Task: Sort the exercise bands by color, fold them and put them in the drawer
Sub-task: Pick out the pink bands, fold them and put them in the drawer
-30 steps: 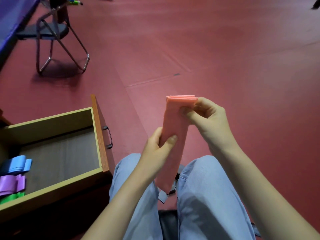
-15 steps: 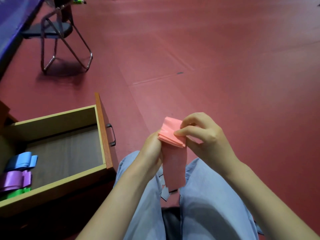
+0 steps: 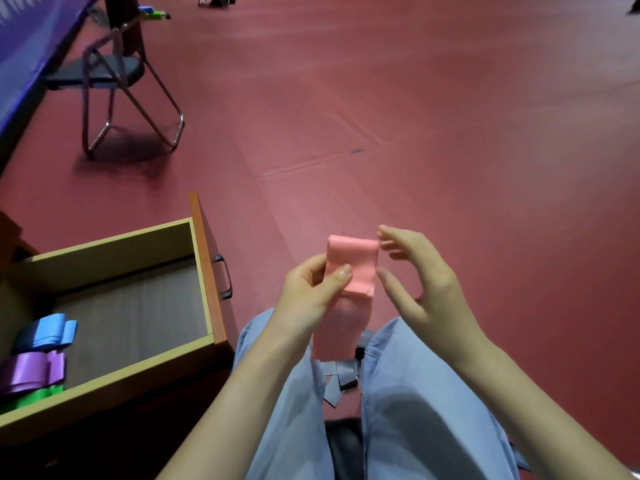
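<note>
The left hand (image 3: 313,292) is pinching the folded pink band (image 3: 351,268) above the person's lap, thumb pressing its near face. The right hand (image 3: 424,289) is hovering just right of the band, fingers relaxed and spread, holding nothing. The open drawer (image 3: 204,271) is sitting at left, holding blue (image 3: 45,332), purple (image 3: 31,370) and green (image 3: 33,396) bands.

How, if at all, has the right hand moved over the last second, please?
Yes: against the drawer handle, the right hand has sunk from above it to about level, and its fingers have released the band.
</note>
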Available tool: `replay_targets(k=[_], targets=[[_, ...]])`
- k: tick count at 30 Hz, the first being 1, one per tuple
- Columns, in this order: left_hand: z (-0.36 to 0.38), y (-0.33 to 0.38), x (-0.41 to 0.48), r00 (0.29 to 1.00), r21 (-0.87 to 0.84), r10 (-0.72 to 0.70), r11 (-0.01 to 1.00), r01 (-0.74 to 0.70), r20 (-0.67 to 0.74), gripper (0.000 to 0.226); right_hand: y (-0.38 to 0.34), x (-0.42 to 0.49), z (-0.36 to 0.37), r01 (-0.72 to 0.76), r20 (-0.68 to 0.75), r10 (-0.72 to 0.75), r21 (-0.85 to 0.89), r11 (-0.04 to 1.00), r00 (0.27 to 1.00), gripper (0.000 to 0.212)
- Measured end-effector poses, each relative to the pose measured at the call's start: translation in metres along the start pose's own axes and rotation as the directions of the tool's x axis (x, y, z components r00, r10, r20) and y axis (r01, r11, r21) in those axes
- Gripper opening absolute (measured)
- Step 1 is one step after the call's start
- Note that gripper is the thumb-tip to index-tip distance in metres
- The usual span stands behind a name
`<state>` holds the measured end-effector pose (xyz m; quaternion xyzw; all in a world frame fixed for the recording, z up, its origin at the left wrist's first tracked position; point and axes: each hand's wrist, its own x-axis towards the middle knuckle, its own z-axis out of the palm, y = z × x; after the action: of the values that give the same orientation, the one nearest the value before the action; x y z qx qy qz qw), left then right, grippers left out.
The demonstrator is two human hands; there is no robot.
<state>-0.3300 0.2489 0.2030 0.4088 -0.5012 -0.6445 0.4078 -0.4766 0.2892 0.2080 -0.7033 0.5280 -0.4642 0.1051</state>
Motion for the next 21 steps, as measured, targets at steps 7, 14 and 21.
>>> replay_targets(k=[7,14,21], targets=[[0.002,0.007,0.000,0.990,0.034,0.116,0.993,-0.114,-0.074,0.014,-0.022,0.004,0.001,-0.601,0.310,0.516,0.466,0.650,0.799,0.008],[-0.002,0.004,-0.001,0.986,-0.143,-0.129,0.979,0.144,0.107,0.028,-0.020,0.007,0.005,-0.529,0.213,0.507,0.562,0.636,0.835,0.008],[-0.010,-0.012,-0.012,0.981,0.093,-0.167,0.983,0.158,0.094,0.032,-0.017,0.012,-0.001,-0.429,0.080,0.458,0.522,0.737,0.885,0.016]])
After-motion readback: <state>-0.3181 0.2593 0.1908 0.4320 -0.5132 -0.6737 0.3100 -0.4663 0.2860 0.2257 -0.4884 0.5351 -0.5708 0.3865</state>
